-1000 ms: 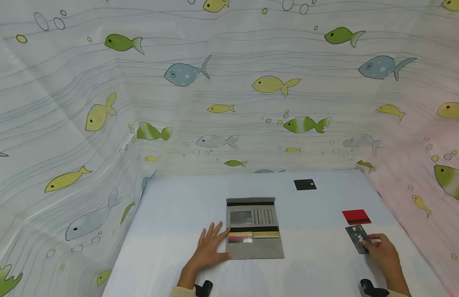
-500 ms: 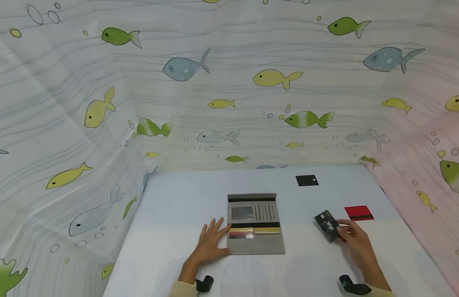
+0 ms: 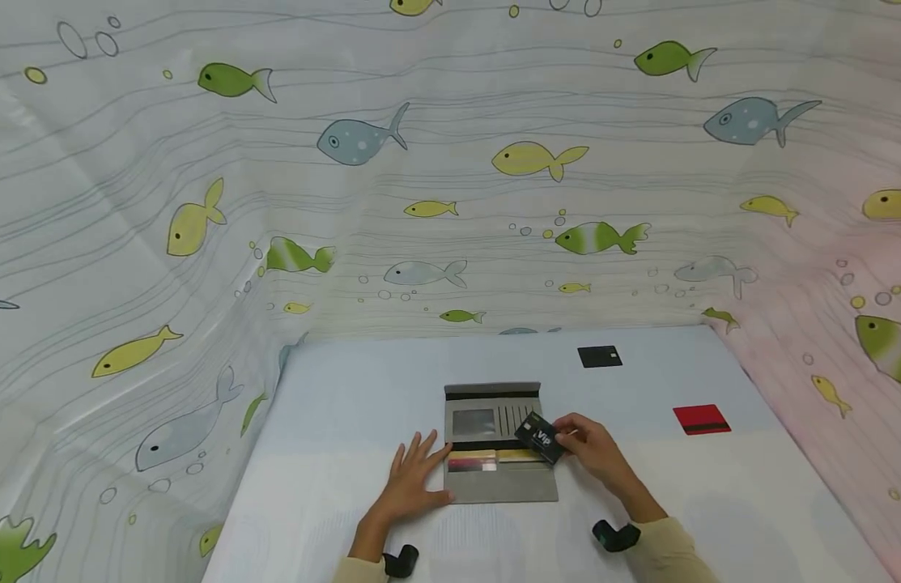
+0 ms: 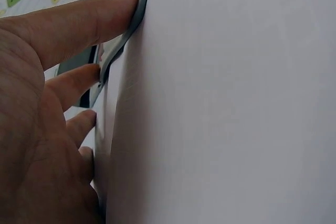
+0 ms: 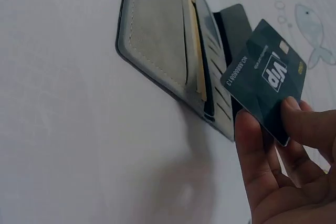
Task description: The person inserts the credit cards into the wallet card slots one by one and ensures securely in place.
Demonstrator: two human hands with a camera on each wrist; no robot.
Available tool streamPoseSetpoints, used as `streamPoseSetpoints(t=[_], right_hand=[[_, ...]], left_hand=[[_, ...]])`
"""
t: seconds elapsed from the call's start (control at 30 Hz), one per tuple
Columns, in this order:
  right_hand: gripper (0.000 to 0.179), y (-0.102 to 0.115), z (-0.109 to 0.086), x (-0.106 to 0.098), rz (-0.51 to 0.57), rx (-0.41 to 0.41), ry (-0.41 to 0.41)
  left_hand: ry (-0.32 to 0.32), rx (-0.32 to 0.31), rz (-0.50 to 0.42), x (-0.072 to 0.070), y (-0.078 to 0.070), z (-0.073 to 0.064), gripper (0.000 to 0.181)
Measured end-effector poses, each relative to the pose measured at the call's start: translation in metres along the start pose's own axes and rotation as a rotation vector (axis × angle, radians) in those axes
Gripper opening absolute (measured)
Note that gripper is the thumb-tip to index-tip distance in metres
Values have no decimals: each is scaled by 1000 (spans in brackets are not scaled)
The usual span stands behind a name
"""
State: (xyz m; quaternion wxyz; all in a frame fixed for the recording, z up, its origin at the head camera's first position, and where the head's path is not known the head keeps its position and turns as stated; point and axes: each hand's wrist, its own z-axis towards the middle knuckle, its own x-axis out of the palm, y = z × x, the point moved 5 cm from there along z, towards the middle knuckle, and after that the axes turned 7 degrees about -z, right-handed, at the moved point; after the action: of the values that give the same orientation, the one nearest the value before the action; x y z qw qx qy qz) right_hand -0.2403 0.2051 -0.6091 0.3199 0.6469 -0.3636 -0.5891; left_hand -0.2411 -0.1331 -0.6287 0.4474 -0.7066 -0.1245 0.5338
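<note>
A grey wallet (image 3: 501, 489) lies unfolded on the white table, with a clear window, a row of slots and some cards tucked across its middle. My left hand (image 3: 409, 484) rests at its left edge, fingers spread; in the left wrist view the thumb (image 4: 100, 17) touches the wallet's edge. Between thumb and fingers my right hand (image 3: 596, 449) pinches a dark VIP card (image 3: 541, 438) by one corner. In the head view this card overlaps the wallet's right side; the right wrist view shows the VIP card (image 5: 268, 77) tilted, held beside the slots.
A black card (image 3: 599, 356) lies near the table's back edge. Towards the right side lies a red card (image 3: 701, 419) with a dark stripe. Fish-patterned cloth (image 3: 363, 202) hangs behind and along both sides of the white table (image 3: 333, 421).
My right hand has picked up the VIP card from beside the red card and carried it left to the wallet. My left hand has stayed at the wallet's left edge.
</note>
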Motion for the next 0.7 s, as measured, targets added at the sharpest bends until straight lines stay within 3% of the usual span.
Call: streamPoseSetpoints(t=[0.1, 0.27, 0.5, 0.7], right_hand=[[15, 5, 2, 10, -12, -14, 47], [13, 14, 5, 21, -46, -103, 131], [13, 25, 12, 26, -268, -291, 126], [14, 26, 15, 28, -344, -315, 154]], left_hand=[[-2, 4, 6, 1, -1, -1, 80], [-5, 10, -1, 2, -1, -3, 80], [0, 10, 13, 0, -1, -3, 80], [9, 1, 4, 2, 1, -3, 80]])
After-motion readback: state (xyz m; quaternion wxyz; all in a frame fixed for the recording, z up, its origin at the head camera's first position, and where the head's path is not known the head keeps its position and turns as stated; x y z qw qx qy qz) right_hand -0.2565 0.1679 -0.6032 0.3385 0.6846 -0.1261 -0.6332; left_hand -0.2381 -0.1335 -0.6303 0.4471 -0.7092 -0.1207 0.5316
